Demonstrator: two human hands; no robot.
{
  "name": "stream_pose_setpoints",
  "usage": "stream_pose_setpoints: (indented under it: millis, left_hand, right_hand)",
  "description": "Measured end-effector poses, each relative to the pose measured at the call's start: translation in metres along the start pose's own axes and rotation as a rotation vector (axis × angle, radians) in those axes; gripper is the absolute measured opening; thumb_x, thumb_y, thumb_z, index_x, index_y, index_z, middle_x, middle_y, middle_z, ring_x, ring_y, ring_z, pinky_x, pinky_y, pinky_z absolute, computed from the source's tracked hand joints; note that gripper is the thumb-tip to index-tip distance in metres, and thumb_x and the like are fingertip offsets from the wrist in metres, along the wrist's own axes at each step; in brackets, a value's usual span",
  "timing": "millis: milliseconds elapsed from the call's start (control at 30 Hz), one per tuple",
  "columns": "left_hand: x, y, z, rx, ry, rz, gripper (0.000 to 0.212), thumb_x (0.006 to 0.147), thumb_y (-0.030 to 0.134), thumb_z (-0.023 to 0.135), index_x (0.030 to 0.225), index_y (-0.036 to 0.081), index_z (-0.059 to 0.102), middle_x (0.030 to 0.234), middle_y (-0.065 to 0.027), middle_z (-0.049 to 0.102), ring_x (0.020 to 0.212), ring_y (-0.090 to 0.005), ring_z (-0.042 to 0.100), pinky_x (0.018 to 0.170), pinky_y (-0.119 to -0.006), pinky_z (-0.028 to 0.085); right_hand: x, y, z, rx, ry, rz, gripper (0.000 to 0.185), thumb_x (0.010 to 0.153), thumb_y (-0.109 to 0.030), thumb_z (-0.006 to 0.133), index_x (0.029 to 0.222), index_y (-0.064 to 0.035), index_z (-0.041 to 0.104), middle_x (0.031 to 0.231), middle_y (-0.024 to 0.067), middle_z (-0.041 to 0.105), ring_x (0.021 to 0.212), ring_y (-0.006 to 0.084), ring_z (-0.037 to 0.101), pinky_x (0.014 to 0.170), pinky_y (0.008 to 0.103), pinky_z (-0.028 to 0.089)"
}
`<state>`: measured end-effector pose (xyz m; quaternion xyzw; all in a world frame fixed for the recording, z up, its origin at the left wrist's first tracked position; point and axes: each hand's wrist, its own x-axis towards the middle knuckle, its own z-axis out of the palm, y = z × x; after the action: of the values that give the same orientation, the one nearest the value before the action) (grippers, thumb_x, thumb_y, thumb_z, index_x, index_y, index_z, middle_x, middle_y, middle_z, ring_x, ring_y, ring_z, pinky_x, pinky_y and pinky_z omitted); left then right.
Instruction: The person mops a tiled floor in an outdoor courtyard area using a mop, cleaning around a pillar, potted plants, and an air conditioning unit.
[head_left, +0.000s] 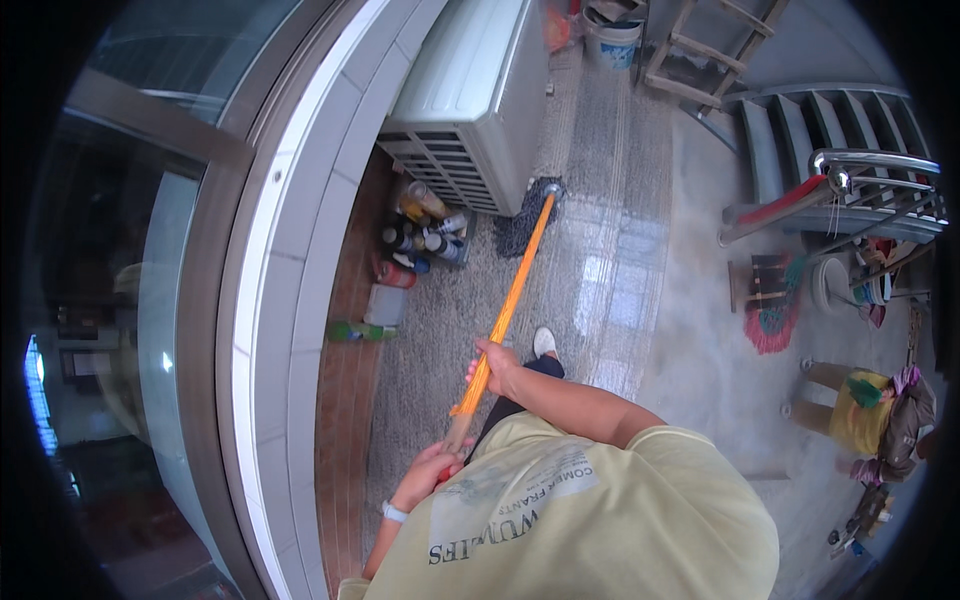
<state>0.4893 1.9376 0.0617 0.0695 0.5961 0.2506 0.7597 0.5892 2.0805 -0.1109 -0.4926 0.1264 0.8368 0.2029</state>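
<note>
Both hands grip a string mop. My right hand (496, 367) is wrapped around its orange handle (519, 281), partway down. Closer to my body, my left hand (429, 469), with a pale band on the wrist, holds the handle's upper end, where a bit of red shows. The handle slants away from me to the dark grey mop head (517, 225). Its strings lie spread on the floor against the near corner of a white air-conditioner outdoor unit (457, 82). The floor (622, 262) to the right of the mop head shines with reflections.
Bottles and cans (427, 240) cluster beside the unit, near a clear box (386, 305) and a green bottle (360, 331). A bucket (611, 41) and wooden ladder (705, 52) stand at the back. Metal stairs (825, 142), a pink-and-green broom (772, 322) and cloth-draped items (874, 412) are right.
</note>
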Motion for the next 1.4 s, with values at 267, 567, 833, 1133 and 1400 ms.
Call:
stream_pose_setpoints:
  millis: [267,567,833,1133,1400]
  left_hand:
    - [0.0,0.045,-0.004,0.272,-0.003,0.161,0.035,0.079,0.012,0.055,0.111,0.001,0.049,0.09,-0.0084,0.059,0.078,-0.0141,0.058,0.068,-0.025,0.045]
    - [-0.029,0.143,0.079,1.714,0.696,0.144,0.041,0.072,0.021,0.058,0.108,0.005,0.05,0.079,-0.0152,0.061,0.073,-0.0326,0.059,0.063,-0.039,0.046]
    - [-0.033,0.17,0.084,1.339,0.902,0.339,0.032,0.063,0.017,0.068,0.093,0.011,0.061,0.071,-0.0136,0.061,0.064,-0.0298,0.059,0.057,-0.035,0.048]
    - [0.017,0.095,0.077,0.999,0.864,0.246,0.033,0.062,0.019,0.071,0.09,0.004,0.061,0.069,-0.0159,0.061,0.061,-0.0243,0.062,0.056,-0.031,0.047]
    - [0.083,0.049,0.115,0.774,0.897,0.096,0.038,0.065,0.031,0.063,0.094,0.008,0.06,0.074,-0.0151,0.062,0.071,-0.0235,0.061,0.065,-0.032,0.046]
  right_hand:
    - [0.041,-0.065,0.017,-0.024,0.028,0.044,0.017,0.081,-0.014,0.048,0.093,-0.0042,0.042,0.074,0.0111,0.046,0.061,0.0222,0.05,0.054,0.0408,0.049]
    - [0.096,-0.136,0.036,0.049,-0.014,0.032,0.004,0.079,-0.008,0.047,0.078,-0.0053,0.043,0.062,0.0076,0.043,0.054,0.0202,0.045,0.054,0.0407,0.047]
    - [0.074,-0.168,0.059,-0.019,0.083,0.227,0.003,0.081,-0.009,0.04,0.081,-0.0061,0.039,0.06,0.007,0.037,0.051,0.0203,0.042,0.055,0.0407,0.047]
    - [0.065,-0.21,0.028,-0.167,0.52,0.119,0.006,0.076,-0.01,0.046,0.076,-0.0053,0.041,0.056,0.0092,0.04,0.041,0.0221,0.04,0.038,0.0381,0.041]
    - [0.053,-0.273,0.015,-0.315,0.686,-0.055,0.008,0.073,-0.007,0.045,0.066,-0.0024,0.046,0.051,0.0092,0.039,0.039,0.02,0.041,0.037,0.0349,0.04]
